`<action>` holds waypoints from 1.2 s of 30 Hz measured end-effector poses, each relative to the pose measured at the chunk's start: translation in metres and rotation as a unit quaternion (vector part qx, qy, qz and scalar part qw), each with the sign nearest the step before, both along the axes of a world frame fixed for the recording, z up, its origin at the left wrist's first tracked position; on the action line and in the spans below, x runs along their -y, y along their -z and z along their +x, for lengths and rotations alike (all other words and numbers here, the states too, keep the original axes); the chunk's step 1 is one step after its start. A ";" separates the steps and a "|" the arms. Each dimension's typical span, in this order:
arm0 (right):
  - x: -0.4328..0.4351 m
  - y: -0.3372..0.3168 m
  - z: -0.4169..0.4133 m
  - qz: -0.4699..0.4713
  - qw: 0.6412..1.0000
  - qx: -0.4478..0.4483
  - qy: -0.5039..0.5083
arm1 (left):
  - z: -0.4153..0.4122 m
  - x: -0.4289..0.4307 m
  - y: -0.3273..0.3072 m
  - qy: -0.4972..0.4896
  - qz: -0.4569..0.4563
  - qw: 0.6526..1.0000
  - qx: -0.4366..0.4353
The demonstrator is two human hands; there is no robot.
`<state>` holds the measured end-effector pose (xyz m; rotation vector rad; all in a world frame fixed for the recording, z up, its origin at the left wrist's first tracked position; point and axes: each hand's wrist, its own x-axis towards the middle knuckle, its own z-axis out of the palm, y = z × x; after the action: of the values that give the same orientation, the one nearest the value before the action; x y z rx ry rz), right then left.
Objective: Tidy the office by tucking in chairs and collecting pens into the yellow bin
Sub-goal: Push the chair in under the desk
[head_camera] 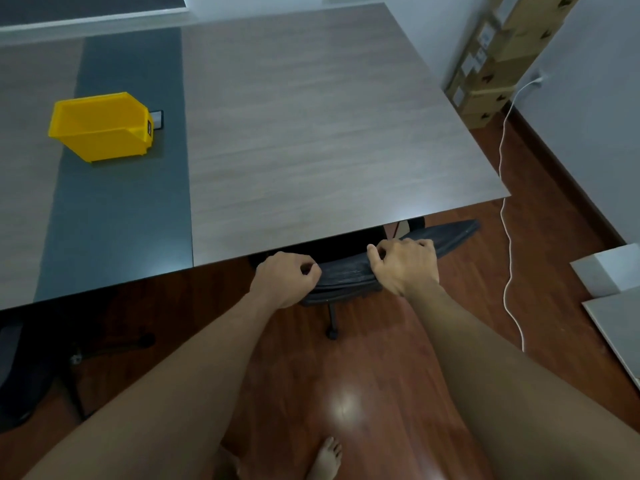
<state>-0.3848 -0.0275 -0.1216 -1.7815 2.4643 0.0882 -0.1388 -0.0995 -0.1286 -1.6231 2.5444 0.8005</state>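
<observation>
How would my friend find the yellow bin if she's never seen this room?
Look at the big grey desk and find the dark strip running across its left part. The bin sits on that strip, far from both hands on the chair. It is the only bright yellow thing there, an open plastic box.

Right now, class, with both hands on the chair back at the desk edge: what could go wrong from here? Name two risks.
1. The left hand and right hand grip the chair back close to the desk edge; a further push could pinch the fingers against it.
2. The white cable trails across the floor beside the chair; a caster or bare foot might snag it.
</observation>
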 end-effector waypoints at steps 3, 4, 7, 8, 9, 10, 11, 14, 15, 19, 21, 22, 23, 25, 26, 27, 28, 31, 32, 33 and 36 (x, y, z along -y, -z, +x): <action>0.009 0.002 0.003 -0.007 1.000 0.001 0.011 | 0.000 0.019 0.002 0.007 0.009 1.000 0.006; 0.012 0.003 0.003 -0.005 1.000 0.005 0.014 | 0.000 0.024 0.003 0.011 0.010 1.000 0.004; 0.015 0.005 0.001 -0.005 1.000 0.012 0.021 | -0.001 0.032 0.009 0.025 0.004 1.000 0.002; 0.015 0.006 0.000 -0.007 1.000 0.012 0.022 | -0.002 0.033 0.010 0.027 0.000 1.000 0.003; 0.015 0.006 0.000 -0.008 1.000 0.012 0.022 | -0.003 0.034 0.012 0.028 -0.002 1.000 0.003; 0.015 0.007 0.000 -0.009 1.000 0.012 0.023 | -0.003 0.034 0.013 0.028 -0.003 1.000 0.002; 0.015 0.008 0.000 -0.009 1.000 0.014 0.024 | -0.003 0.035 0.014 0.027 -0.004 1.000 0.002; 0.016 0.007 0.001 -0.008 0.999 0.014 0.028 | -0.002 0.036 0.017 0.022 -0.005 1.000 0.001; 0.016 0.006 0.001 -0.008 1.000 0.014 0.027 | -0.002 0.035 0.017 0.022 -0.006 1.000 -0.001; 0.019 -0.006 0.001 0.036 0.998 0.046 0.024 | -0.003 0.034 0.007 0.027 0.010 1.000 0.006; 0.023 -0.022 0.003 0.049 0.993 0.107 0.025 | 0.000 0.039 -0.005 0.023 0.021 1.000 0.005; 0.023 -0.030 0.005 0.047 0.990 0.135 0.022 | 0.004 0.040 -0.012 0.021 0.022 1.000 0.000; 0.022 -0.038 0.009 0.041 0.988 0.149 0.013 | 0.010 0.039 -0.019 0.017 0.020 1.000 -0.002; 0.017 -0.055 0.022 0.026 0.988 0.150 -0.008 | 0.025 0.034 -0.034 0.007 0.008 1.000 -0.008; 0.013 -0.063 0.031 0.020 0.988 0.150 -0.016 | 0.034 0.030 -0.042 0.004 0.005 1.000 -0.010; 0.010 -0.071 0.040 0.018 0.988 0.150 -0.024 | 0.043 0.023 -0.050 0.001 0.003 1.000 -0.012; 0.007 -0.080 0.049 0.018 0.988 0.151 -0.031 | 0.053 0.017 -0.057 -0.002 0.001 1.000 -0.013; 0.000 -0.106 0.079 0.013 0.986 0.156 -0.058 | 0.086 -0.002 -0.084 -0.014 -0.019 1.000 -0.018; -0.002 -0.114 0.089 0.007 0.986 0.154 -0.068 | 0.098 -0.008 -0.093 -0.022 -0.024 0.999 -0.022; -0.004 -0.121 0.100 0.002 0.985 0.154 -0.079 | 0.111 -0.014 -0.102 -0.033 -0.026 0.999 -0.025; -0.006 -0.137 0.137 -0.001 0.980 0.167 -0.108 | 0.151 -0.031 -0.125 -0.068 -0.036 0.996 -0.034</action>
<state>-0.2477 -0.0216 0.0158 -1.8818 2.0386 -0.1834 0.0127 -0.0683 -0.0036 -1.8394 2.5585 0.7951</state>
